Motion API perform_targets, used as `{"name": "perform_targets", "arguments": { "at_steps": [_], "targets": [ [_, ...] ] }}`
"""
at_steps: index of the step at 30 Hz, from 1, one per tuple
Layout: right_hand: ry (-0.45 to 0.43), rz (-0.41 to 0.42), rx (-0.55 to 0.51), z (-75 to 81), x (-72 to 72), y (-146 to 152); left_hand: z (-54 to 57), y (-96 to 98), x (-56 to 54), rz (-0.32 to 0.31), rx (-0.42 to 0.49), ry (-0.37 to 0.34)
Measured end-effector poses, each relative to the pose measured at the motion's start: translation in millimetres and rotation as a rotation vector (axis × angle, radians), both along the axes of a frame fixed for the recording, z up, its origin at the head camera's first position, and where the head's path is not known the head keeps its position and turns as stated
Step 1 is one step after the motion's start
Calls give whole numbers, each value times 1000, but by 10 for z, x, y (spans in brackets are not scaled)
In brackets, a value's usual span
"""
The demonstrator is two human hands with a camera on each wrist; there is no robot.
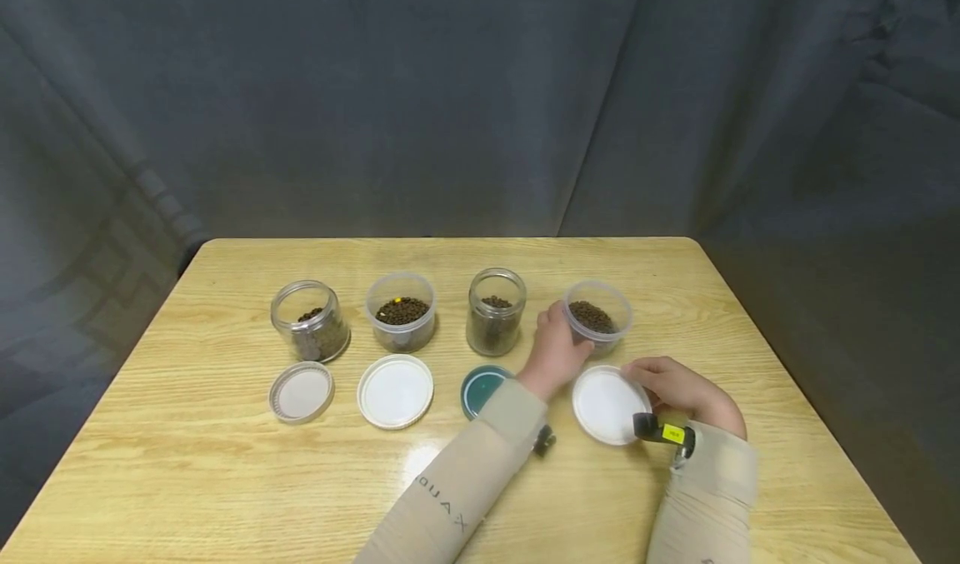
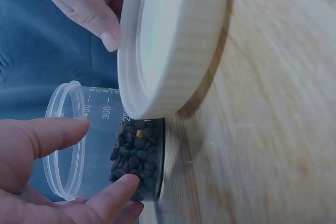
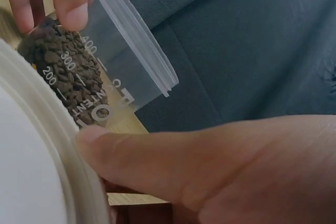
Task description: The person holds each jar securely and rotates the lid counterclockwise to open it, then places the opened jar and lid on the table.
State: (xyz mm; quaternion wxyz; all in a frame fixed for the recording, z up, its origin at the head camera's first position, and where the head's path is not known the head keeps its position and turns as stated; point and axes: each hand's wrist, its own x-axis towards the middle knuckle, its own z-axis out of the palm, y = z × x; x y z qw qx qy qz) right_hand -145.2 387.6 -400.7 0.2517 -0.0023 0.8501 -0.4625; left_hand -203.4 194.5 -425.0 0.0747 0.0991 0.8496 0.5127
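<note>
My left hand (image 1: 557,351) holds the side of a clear plastic tub (image 1: 617,341) at the right end of the row, thumb on the near wall. Dark brown bean-like pieces (image 3: 68,72) fill its lower part, and a small yellow one (image 2: 139,134) shows among them. Measuring marks run up the tub's wall. My right hand (image 1: 686,389) pinches the right edge of a round white lid (image 1: 609,406), just in front of the tub. In the right wrist view, its thumb (image 3: 97,140) lies on the lid's rim.
Left of the tub stand a tall glass jar (image 1: 492,331), another plastic tub (image 1: 402,335) and a tilted glass jar (image 1: 318,335), all open with brown pieces. Before them lie a green lid (image 1: 480,387), a white lid (image 1: 395,391) and a pale lid (image 1: 302,392).
</note>
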Motion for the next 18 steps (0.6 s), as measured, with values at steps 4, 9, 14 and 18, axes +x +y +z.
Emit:
{"name": "perform_targets", "arguments": {
  "at_steps": [4, 9, 14, 18],
  "targets": [
    [5, -21, 22, 2, -3, -21, 3, 2, 6, -4, -4, 4],
    [22, -28, 42, -2, -10, -53, 1, 13, 14, -1, 8, 4],
    [64, -57, 151, 25, -26, -99, 2, 16, 22, 8, 14, 4],
    [57, -82, 217, 38, -40, -153, 1, 16, 26, 12, 15, 7]
  ]
}}
